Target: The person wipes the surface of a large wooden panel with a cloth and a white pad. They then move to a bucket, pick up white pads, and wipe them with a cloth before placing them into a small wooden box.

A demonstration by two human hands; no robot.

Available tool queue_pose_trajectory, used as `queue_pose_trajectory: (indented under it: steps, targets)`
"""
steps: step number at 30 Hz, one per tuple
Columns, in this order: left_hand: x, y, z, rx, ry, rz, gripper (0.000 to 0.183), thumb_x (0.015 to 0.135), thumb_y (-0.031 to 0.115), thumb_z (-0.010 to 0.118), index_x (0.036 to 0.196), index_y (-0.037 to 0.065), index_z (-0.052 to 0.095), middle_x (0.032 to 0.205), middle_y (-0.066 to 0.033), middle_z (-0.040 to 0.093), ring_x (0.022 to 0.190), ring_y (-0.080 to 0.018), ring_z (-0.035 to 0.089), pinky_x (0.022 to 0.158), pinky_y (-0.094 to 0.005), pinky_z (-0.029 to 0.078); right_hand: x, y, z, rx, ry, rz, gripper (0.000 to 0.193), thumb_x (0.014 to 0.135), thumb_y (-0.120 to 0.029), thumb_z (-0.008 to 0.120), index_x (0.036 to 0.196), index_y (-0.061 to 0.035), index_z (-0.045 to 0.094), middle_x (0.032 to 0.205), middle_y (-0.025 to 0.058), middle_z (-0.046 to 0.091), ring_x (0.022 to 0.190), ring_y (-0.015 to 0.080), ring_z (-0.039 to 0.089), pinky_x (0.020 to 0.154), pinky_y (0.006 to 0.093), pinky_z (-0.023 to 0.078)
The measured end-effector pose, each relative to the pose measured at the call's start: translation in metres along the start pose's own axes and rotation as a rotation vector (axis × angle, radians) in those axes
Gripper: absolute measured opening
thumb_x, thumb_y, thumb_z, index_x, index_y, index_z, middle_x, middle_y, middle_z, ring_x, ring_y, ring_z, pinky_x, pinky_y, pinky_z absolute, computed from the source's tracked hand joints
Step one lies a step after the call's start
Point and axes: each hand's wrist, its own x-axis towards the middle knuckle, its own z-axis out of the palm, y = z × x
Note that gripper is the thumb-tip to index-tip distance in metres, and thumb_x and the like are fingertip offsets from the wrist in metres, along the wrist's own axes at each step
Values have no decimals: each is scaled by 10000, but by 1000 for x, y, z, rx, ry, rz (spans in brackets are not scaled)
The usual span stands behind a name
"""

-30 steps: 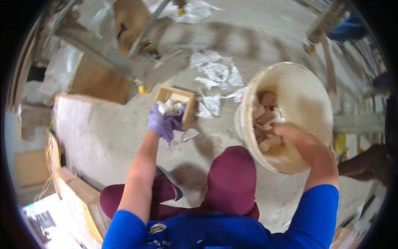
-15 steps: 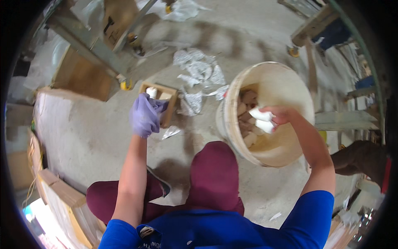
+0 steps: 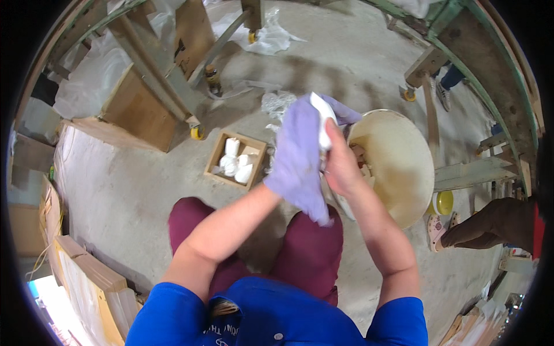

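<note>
My left hand (image 3: 297,155) wears a loose purple glove and presses against a small white piece (image 3: 322,118). My right hand (image 3: 340,167) is bare and grips that white piece from below, in front of my chest. Right behind both hands stands a large cream bucket (image 3: 404,167) with pale pieces inside, mostly hidden by my hands. To the left on the concrete floor lies a small wooden box (image 3: 222,151) holding several white wrapped pieces (image 3: 235,164).
Wooden crates and boards (image 3: 141,109) stand at the back left, with white plastic sheeting (image 3: 262,34) behind. A wheeled metal frame (image 3: 438,63) runs along the right. Another person's foot and leg (image 3: 485,222) are at the right edge beside a yellow lid (image 3: 444,202).
My left hand left the wooden box and rose to meet my right hand. My right hand lifted a white piece out of the bucket and now both hands are on it.
</note>
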Motion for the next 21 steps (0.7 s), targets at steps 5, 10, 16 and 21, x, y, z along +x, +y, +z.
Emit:
queue_pose_trajectory:
  steps: [5, 10, 16, 21]
  targets:
    - [11, -59, -102, 366, 24, -127, 471, 800, 250, 595, 1223, 65, 499, 1160, -155, 558, 1012, -319, 564, 817, -381, 454, 43, 53, 116, 123, -23, -268, 545, 935, -393, 509, 1292, 10, 416, 1233, 91, 507, 1121, 149, 463, 979, 290, 338]
    - [6, -74, -116, 521, 3, -145, 354, 778, 238, 622, 1098, 91, 588, 873, -134, 649, 751, -352, 612, 614, -405, 465, 105, 86, 113, 345, 109, 98, 558, 895, -388, 564, 1320, -66, 400, 1236, 73, 495, 1124, 196, 469, 990, 343, 351]
    - [-59, -164, -177, -149, -192, -646, 228, 791, 169, 599, 972, 35, 629, 817, -109, 651, 729, -220, 617, 666, -337, 481, 102, 122, 131, -43, -206, 506, 552, 860, -365, 633, 1304, -137, 398, 1136, 81, 567, 996, 255, 576, 791, 506, 489]
    - [-57, -177, -173, -320, -267, -1106, 214, 799, 235, 609, 898, 45, 606, 788, -80, 615, 711, -242, 567, 683, -396, 467, 140, 161, 38, -500, 29, 472, 532, 845, -285, 659, 1253, -79, 386, 1022, 110, 566, 674, 200, 610, 460, 289, 468]
